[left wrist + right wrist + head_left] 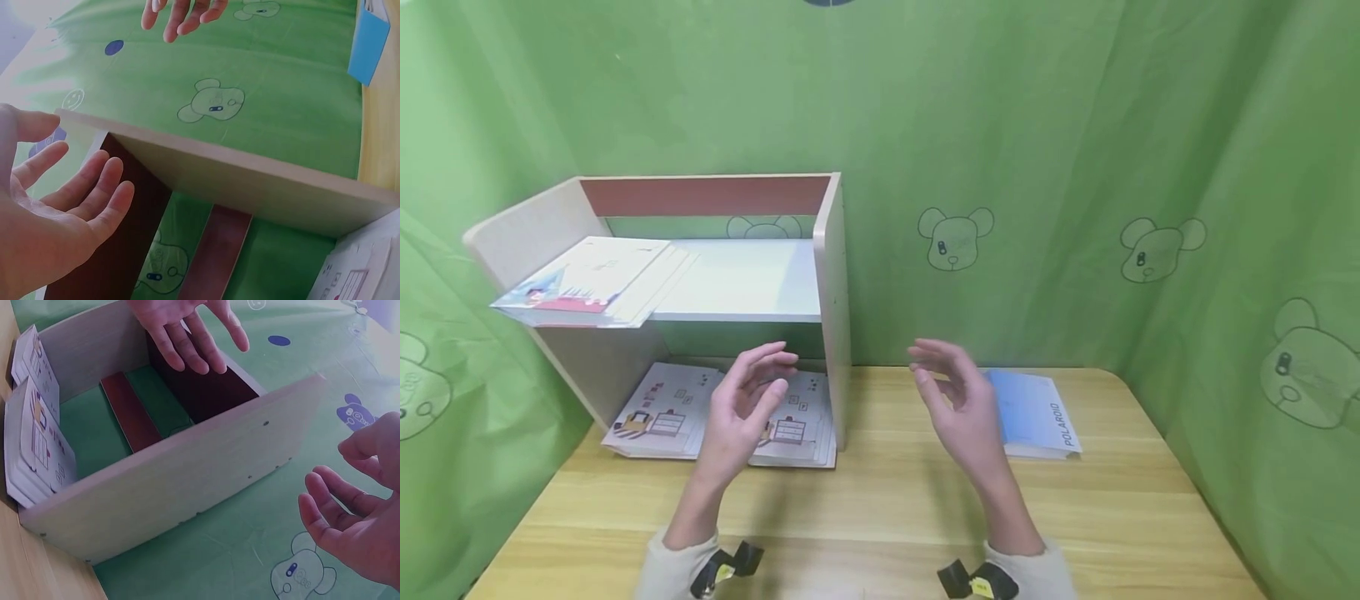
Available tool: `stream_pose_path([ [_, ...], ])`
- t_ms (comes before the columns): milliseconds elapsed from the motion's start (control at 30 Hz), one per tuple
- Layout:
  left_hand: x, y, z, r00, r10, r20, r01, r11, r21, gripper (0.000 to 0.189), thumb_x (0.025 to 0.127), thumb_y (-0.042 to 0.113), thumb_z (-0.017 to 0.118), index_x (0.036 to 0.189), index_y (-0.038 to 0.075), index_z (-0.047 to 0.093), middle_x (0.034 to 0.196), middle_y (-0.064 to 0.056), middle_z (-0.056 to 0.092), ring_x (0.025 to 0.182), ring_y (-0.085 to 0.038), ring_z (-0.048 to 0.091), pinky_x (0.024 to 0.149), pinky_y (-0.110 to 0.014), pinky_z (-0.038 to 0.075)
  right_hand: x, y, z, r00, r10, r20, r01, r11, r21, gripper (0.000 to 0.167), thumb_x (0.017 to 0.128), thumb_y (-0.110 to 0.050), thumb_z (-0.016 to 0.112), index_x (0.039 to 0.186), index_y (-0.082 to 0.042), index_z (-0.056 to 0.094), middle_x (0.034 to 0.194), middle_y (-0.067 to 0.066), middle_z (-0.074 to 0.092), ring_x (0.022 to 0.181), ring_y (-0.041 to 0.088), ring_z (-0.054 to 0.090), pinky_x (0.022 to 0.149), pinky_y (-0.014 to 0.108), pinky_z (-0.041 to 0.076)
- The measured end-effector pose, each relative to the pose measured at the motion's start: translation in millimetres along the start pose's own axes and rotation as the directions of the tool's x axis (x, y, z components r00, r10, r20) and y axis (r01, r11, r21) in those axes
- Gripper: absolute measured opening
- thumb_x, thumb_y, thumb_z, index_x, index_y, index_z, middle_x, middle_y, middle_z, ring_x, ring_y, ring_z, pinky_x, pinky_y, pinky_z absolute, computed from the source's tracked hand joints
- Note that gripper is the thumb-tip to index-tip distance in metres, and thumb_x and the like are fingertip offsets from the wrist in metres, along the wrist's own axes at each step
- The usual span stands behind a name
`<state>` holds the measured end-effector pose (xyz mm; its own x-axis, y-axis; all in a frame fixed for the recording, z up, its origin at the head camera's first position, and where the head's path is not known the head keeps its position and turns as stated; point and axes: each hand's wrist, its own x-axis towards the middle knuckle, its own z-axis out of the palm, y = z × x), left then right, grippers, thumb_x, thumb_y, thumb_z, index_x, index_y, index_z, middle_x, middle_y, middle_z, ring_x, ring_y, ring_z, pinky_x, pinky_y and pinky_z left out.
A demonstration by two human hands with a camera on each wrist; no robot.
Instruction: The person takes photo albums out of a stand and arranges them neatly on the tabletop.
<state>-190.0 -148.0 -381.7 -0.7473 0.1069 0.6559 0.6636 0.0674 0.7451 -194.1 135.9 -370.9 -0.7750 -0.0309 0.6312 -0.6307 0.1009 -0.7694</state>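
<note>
My left hand (741,408) hovers in front of the lower compartment of a small two-tier shelf (833,333), fingers relaxed and holding nothing. To the right of the shelf, my right hand (958,404) is raised over the table with loosely bent fingers and nothing in them. It overlaps the left edge of a blue-and-white book (1037,412) marked POLAROID, which lies flat on the table. Two stacks of illustrated books sit in the lower compartment, a left stack (666,408) and a right stack (797,425), the right one partly hidden by my left hand.
On the upper board (752,275) a stack of books (598,279) lies at the left, jutting past the front edge. The wooden table (880,508) carries the shelf at its left side. A green curtain (1037,125) with mouse-head drawings hangs behind and at both sides.
</note>
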Motion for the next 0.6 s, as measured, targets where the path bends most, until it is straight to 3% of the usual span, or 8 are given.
stream_pose_path([
  [133, -1.1, 0.8, -8.5, 1.000, 0.002, 0.006, -0.002, 1.000, 0.009, 0.045, 0.099, -0.007, 0.057, 0.143, 0.002, 0.052, 0.132, -0.021, 0.062, 0.121, -0.038, 0.060, 0.108, -0.040, 0.051, 1.3, -0.7, 8.5, 1.000, 0.009, -0.005, -0.009, 1.000, 0.010, 0.038, 0.096, 0.005, 0.065, 0.133, -0.004, 0.062, 0.124, 0.013, 0.068, 0.112, 0.022, 0.065, 0.097, 0.031, 0.057],
  [333, -1.7, 4.1, -20.3, 1.000, 0.015, -0.021, -0.015, 1.000, 0.011, 0.044, 0.100, -0.009, 0.055, 0.143, -0.004, 0.050, 0.132, -0.025, 0.060, 0.123, -0.029, 0.061, 0.107, -0.032, 0.051, 2.2, -3.6, 22.5, 1.000, 0.019, 0.017, -0.020, 0.998, 0.051, 0.037, 0.097, 0.005, 0.064, 0.133, -0.002, 0.060, 0.125, 0.014, 0.067, 0.114, 0.024, 0.064, 0.098, 0.034, 0.057],
  [600, -2.9, 8.1, -38.1, 0.997, 0.021, -0.079, -0.020, 1.000, 0.013, 0.043, 0.100, -0.009, 0.054, 0.143, -0.005, 0.050, 0.132, -0.026, 0.060, 0.122, -0.034, 0.060, 0.109, -0.035, 0.050, 4.8, -6.8, 43.4, 0.999, 0.003, 0.037, -0.006, 0.997, 0.074, 0.038, 0.097, 0.004, 0.064, 0.133, -0.006, 0.061, 0.126, 0.011, 0.067, 0.114, 0.024, 0.064, 0.098, 0.036, 0.057],
])
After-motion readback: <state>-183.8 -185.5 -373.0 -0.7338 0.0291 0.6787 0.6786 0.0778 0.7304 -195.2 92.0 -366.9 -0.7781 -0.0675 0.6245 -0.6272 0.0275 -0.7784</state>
